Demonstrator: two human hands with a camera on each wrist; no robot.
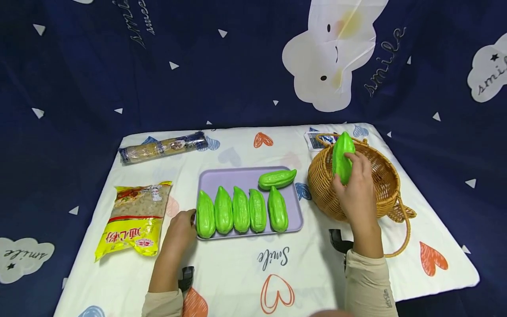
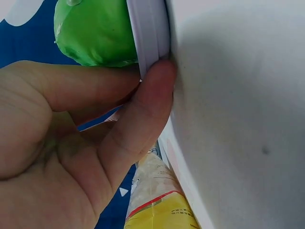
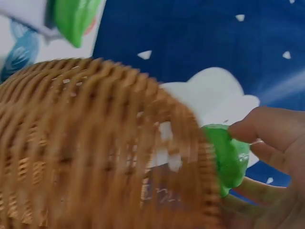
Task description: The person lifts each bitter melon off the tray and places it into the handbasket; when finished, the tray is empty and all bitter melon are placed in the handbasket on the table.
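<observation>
My right hand (image 1: 358,193) grips a bright green ridged gourd (image 1: 341,154), its pointed tip up, over the opening of a round wicker basket (image 1: 322,189). In the right wrist view that basket's woven side fills the lower left, hiding part of the gourd (image 3: 228,155). At the lower left corner of a lilac tray (image 1: 233,175), my left hand (image 1: 181,231) pinches the rim (image 2: 151,36) between thumb and finger. Several similar gourds stand in a row in the tray, such as the leftmost gourd (image 1: 205,215). Another gourd (image 1: 277,179) lies crosswise at the tray's upper right, overhanging the edge.
A yellow bag of pasta (image 1: 136,220) lies left of the tray. Behind it is a long clear-and-blue packet (image 1: 163,148). A small printed packet (image 1: 314,141) sits behind the basket, whose handle (image 1: 408,229) hangs down at the right. A dark blue curtain (image 1: 237,79) backs the table.
</observation>
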